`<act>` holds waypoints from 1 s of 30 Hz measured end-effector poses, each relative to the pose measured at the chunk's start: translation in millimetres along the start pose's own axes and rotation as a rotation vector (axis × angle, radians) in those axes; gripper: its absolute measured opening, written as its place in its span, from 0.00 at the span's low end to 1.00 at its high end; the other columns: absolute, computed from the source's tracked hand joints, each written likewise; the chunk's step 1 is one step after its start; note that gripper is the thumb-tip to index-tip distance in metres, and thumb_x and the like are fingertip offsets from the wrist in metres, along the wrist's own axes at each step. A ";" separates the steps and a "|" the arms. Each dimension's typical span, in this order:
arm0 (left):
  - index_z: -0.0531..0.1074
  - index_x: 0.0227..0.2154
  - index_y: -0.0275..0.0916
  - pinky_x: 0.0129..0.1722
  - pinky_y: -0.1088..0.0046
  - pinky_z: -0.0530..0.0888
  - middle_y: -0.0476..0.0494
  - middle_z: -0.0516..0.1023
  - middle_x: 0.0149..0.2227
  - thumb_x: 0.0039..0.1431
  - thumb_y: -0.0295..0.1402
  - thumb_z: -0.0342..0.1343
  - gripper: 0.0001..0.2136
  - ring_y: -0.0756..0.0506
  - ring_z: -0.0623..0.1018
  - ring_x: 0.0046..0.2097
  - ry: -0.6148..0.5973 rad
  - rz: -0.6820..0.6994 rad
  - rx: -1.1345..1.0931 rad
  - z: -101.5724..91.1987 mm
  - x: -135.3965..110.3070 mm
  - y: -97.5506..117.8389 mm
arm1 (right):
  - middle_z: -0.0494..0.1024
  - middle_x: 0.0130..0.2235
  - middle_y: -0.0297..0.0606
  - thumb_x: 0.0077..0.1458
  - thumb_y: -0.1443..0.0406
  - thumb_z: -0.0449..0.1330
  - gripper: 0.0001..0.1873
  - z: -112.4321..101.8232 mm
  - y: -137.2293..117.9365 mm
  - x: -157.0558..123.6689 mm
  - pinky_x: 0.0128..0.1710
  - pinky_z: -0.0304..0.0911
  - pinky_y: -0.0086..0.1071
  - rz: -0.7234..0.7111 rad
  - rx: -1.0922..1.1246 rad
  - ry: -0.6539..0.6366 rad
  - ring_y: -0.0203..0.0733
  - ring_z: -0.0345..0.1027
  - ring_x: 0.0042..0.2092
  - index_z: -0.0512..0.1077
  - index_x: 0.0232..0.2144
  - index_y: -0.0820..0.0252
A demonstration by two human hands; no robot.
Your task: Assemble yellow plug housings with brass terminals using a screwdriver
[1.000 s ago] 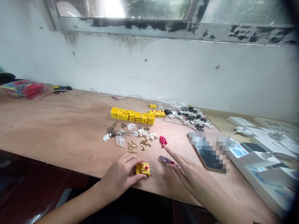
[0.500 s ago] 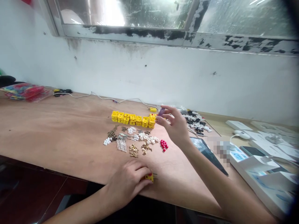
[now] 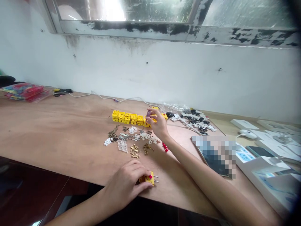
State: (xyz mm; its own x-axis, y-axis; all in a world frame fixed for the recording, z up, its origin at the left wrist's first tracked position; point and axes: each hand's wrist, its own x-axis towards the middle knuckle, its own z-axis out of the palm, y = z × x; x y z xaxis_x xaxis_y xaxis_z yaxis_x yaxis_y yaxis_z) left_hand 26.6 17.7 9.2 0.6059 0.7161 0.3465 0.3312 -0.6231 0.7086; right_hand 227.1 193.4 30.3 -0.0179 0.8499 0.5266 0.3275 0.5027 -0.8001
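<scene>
Near the table's front edge, my left hand [image 3: 128, 180] grips a yellow plug [image 3: 150, 182] with a red button on its face and two metal pins pointing right. The plug lies against the tabletop, partly hidden by the fingers. My right hand [image 3: 160, 126] is over the right end of a row of stacked yellow plug housings [image 3: 134, 118]. Pinched between its thumb and fingers is a small purple piece [image 3: 148, 113], too blurred to name its kind. Red buttons [image 3: 165, 147], brass parts [image 3: 134, 150] and white plastic parts [image 3: 150, 138] lie between the hands.
Clear plastic pieces [image 3: 122, 146], white caps [image 3: 108, 142] and small screws [image 3: 113, 133] lie in piles. A heap of black and white parts [image 3: 198, 121] is at back right. A tablet [image 3: 213, 160], a power strip [image 3: 244, 153] and a white cable [image 3: 131, 100] lie around.
My right hand has moved left with the purple piece, over the row of yellow housings. The plug in my left hand now shows more of its face and pins.
</scene>
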 end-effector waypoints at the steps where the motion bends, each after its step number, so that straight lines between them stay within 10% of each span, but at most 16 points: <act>1: 0.77 0.41 0.37 0.49 0.65 0.75 0.42 0.82 0.43 0.61 0.31 0.67 0.08 0.41 0.77 0.48 -0.001 0.001 0.006 -0.2 -0.6 0.0 | 0.76 0.53 0.43 0.66 0.59 0.61 0.17 0.9 0.2 -0.5 0.46 0.75 0.44 0.000 0.003 -0.003 0.45 0.75 0.48 0.71 0.54 0.59; 13: 0.76 0.48 0.42 0.48 0.66 0.74 0.44 0.81 0.46 0.62 0.35 0.66 0.13 0.43 0.79 0.45 0.113 -0.256 -0.330 -8.7 3.2 5.0 | 0.73 0.41 0.35 0.59 0.62 0.64 0.19 -13.9 -33.3 -7.5 0.39 0.79 0.38 -0.022 0.107 0.006 0.43 0.75 0.43 0.71 0.53 0.49; 23: 0.74 0.55 0.38 0.44 0.68 0.76 0.40 0.81 0.44 0.61 0.43 0.65 0.23 0.43 0.80 0.46 0.240 -0.408 -0.609 -9.1 5.0 -12.9 | 0.76 0.42 0.33 0.62 0.67 0.63 0.19 -32.8 -116.1 -97.9 0.40 0.83 0.37 -0.035 0.253 0.067 0.40 0.78 0.42 0.71 0.53 0.42; 30: 0.82 0.45 0.37 0.46 0.66 0.78 0.39 0.85 0.43 0.61 0.42 0.65 0.15 0.41 0.83 0.44 0.214 -0.422 -0.664 -11.1 3.8 -6.7 | 0.77 0.41 0.33 0.61 0.70 0.64 0.21 -21.6 -117.3 -126.0 0.40 0.82 0.37 -0.002 0.341 0.134 0.40 0.79 0.41 0.72 0.52 0.42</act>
State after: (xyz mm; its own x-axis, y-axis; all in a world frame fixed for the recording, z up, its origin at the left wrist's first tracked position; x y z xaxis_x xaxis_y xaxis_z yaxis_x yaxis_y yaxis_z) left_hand 18.6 28.1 12.5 0.3522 0.9354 0.0315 -0.0385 -0.0192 0.9991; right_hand 211.3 23.9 64.0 0.1128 0.8322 0.5429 -0.0070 0.5470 -0.8371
